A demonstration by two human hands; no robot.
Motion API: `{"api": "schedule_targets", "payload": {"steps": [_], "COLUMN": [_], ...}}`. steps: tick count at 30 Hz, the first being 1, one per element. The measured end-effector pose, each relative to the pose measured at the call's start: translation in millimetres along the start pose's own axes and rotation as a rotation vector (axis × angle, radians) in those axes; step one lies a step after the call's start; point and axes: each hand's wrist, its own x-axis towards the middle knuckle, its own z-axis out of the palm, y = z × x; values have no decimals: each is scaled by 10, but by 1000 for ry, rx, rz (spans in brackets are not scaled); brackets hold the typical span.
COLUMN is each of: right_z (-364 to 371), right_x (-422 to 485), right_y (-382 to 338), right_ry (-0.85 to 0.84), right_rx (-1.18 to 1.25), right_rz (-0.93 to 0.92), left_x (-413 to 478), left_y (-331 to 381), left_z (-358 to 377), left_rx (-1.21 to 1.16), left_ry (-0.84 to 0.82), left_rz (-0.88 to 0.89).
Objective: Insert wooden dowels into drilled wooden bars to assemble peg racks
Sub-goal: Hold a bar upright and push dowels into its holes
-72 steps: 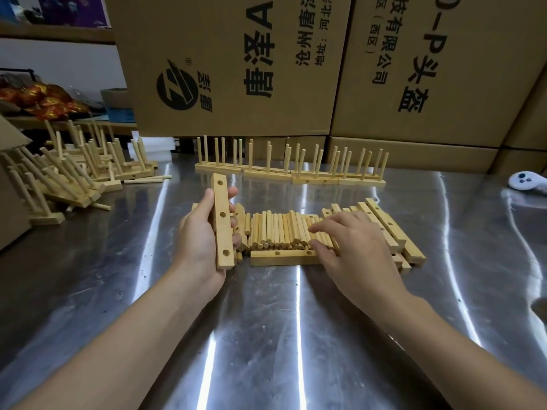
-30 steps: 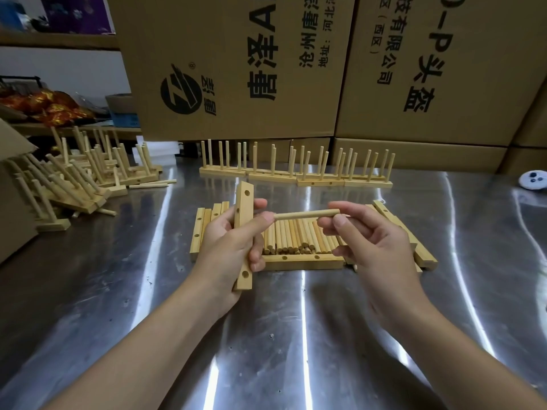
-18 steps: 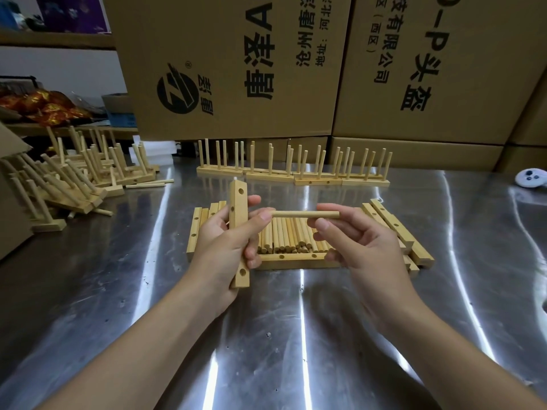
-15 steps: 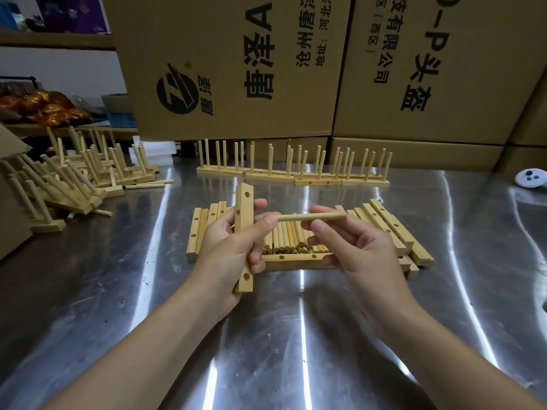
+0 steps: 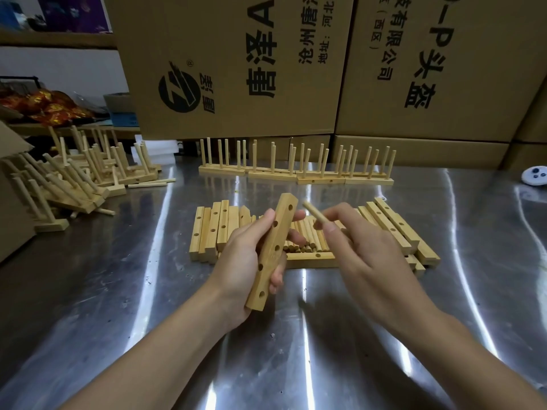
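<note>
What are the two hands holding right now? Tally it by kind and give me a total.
Drilled bar: 1, gripped in the left hand
Dowel: 1, pinched by the right hand
Total: 2

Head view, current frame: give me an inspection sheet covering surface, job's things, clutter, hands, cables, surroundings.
Surface: steel table, reflective.
Job's things: drilled bar, no dowels in it; dowel, not in any hole; loose dowels and spare bars stacked behind the hands; finished racks in a row at the back; heaped racks at left.
Clutter: small white device at the right edge.
Hands: left hand grips the drilled bar; right hand pinches the dowel.
Cables: nothing seen.
Surroundings: cardboard boxes behind the table.
</note>
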Motion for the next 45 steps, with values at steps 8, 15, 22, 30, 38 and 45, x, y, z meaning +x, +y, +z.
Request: {"api": "schedule_targets", "payload": {"steps": [8, 15, 22, 30, 38, 45], "right_z": [-11, -79, -70, -66, -118, -7], "right_x": [8, 13, -5, 13, 42, -25], "right_y": [46, -37, -34, -2, -50, -43], "right_ry": [18, 46, 86, 70, -172, 24], "right_rx": [-193, -220, -336, -228, 489, -363], "right_rz": [-60, -88, -156, -153, 374, -12], "left_x": [-19, -53, -68, -115, -97, -80], "left_y": [15, 93, 60, -39, -99, -92], "left_z": [19, 56, 98, 75, 62, 113], "left_rx": [128, 417, 492, 542, 677, 759], "left_ry": [45, 48, -37, -71, -16, 97], "left_rz": [-11, 102, 188, 264, 300, 265]}}
